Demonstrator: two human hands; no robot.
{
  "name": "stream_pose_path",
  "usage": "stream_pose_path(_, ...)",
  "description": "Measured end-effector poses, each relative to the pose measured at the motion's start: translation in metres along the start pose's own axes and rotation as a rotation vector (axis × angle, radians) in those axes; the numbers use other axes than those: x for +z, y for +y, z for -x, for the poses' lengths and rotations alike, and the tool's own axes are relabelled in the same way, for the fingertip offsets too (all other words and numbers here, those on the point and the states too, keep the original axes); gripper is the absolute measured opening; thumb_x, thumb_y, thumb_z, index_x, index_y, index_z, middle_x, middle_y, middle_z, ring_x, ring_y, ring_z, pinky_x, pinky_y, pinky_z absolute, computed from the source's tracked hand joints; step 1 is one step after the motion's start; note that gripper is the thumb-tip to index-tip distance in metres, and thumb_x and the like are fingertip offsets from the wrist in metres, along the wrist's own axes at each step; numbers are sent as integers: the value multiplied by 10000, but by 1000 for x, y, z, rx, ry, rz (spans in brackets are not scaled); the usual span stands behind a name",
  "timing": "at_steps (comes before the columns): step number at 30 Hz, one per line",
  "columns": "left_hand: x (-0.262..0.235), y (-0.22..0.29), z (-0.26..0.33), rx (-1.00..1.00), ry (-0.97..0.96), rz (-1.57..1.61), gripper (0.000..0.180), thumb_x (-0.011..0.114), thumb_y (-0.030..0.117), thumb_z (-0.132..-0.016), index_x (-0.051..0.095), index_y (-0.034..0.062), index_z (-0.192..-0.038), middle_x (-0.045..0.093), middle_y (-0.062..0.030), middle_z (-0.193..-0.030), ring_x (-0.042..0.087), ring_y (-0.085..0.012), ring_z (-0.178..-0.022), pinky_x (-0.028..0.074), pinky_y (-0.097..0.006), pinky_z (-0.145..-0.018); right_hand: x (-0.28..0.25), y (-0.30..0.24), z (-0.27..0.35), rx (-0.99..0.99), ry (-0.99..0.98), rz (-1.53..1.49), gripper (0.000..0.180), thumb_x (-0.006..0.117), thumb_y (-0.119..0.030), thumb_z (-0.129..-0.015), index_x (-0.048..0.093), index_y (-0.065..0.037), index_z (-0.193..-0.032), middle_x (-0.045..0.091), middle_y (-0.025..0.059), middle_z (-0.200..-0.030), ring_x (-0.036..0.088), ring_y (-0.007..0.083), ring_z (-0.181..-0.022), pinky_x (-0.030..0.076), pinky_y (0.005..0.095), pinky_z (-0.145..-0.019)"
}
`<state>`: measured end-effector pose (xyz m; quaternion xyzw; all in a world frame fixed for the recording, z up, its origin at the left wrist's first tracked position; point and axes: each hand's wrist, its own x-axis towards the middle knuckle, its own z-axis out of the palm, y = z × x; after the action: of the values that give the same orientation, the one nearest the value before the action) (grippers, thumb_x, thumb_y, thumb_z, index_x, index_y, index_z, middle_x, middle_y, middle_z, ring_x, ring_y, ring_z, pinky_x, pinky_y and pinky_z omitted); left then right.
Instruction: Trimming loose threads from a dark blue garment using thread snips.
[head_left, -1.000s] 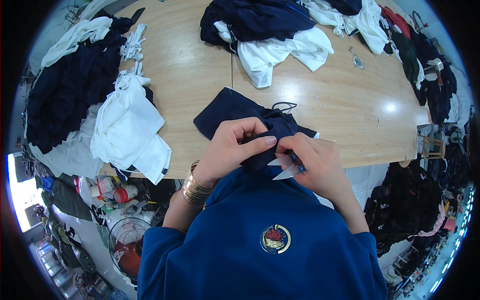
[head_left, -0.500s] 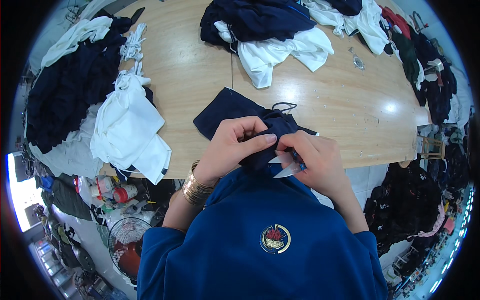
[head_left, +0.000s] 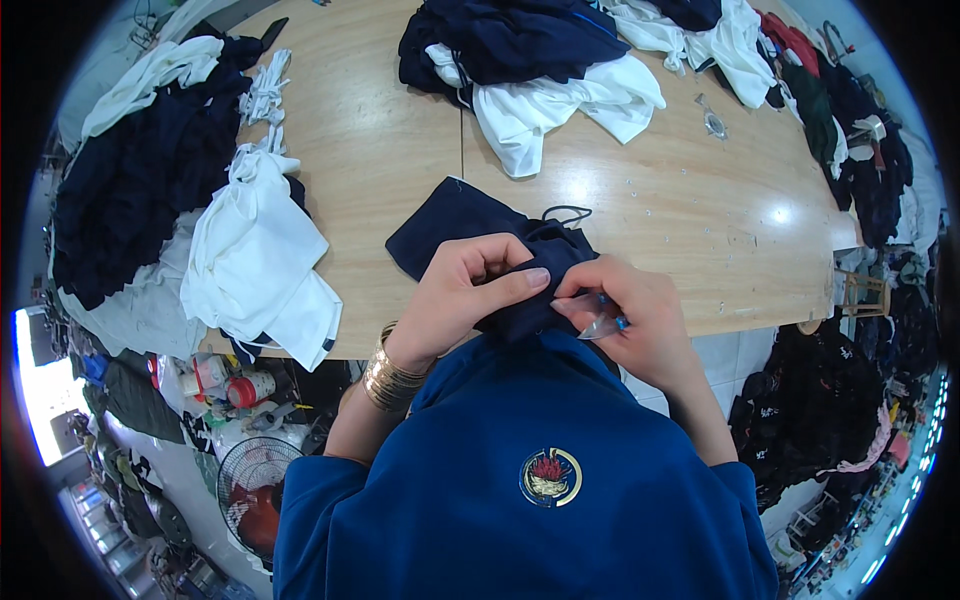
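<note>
A dark navy garment (head_left: 455,222) lies bunched at the table's near edge, with a thin dark cord loop (head_left: 568,214) sticking up from it. My left hand (head_left: 478,290) is closed on the bunched cloth, its thumb pressed flat on top. Close beside it, my right hand (head_left: 637,312) carries small thread snips (head_left: 602,327) in its palm, blades pointing toward the cloth and blue parts showing between the fingers. That hand's thumb and forefinger pinch together at the fabric's right side. Whether they grip cloth or a thread is too small to tell.
White garments (head_left: 255,240) and a navy heap (head_left: 140,180) cover the left side of the wooden table (head_left: 370,130). Another navy and white pile (head_left: 520,50) lies at the far middle. A watch-like object (head_left: 712,120) rests far right. A fan (head_left: 255,490) stands below left.
My right hand has turned the snips, so their blades now point more downward and show less. Its thumb and forefinger have closed in at the cloth. My left hand stays nearly in place.
</note>
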<state>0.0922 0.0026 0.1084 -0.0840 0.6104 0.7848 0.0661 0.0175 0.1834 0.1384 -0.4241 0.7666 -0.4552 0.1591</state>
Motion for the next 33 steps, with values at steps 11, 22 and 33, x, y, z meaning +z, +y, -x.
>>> stream_pose_path(11, 5, -3, 0, 27, 44, 80, 158, 635, 161, -803, 576, 36, -879, 562, 29, -751, 456, -2, -633, 350, -155, -564, 0, 3, 2, 61, 76, -106, 225, 681, -31, -704, 531, -54, -870, 566, 37, -753, 586, 132, -644, 459, 226, -558)
stream_pose_path(22, 5, -6, -2, 374, 14, -483, 136, 666, 96, -740, 607, 45, -851, 597, -26, -802, 542, -107, -756, 419, -240, -677, -5, 0, 0, 73, 45, 8, 225, 656, -58, -735, 527, -48, -918, 568, 58, -797, 581, 163, -652, 458, 251, -576)
stream_pose_path(33, -7, -17, 1, 216, 170, -161, 104, 644, 104, -778, 587, 28, -821, 572, -8, -779, 504, -68, -707, 409, -212, -670, 0, 15, 1, 61, 76, 223, 337, 650, -237, -756, 507, -41, -991, 556, 93, -817, 542, 244, -724, 429, 326, -663)
